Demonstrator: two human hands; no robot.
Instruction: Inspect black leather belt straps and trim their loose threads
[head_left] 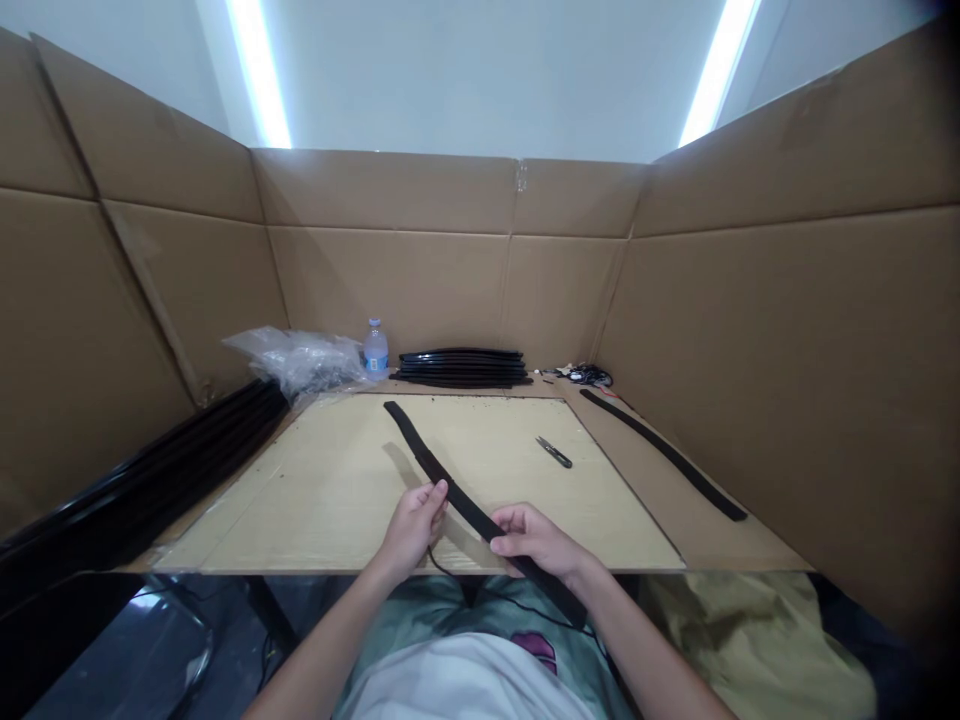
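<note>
Left hand (414, 522): grip closed, black strip (429, 455) pinched by the fingertips.
Right hand (534, 540): grip wrapped over the same strip.
Desk (337, 480): snips (553, 452) laid beyond.

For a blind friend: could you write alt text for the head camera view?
The right hand grips a long, flat black strip over a cardboard-covered table, while fingertips of the left hand touch its middle. Small black snips lie farther back.
</note>
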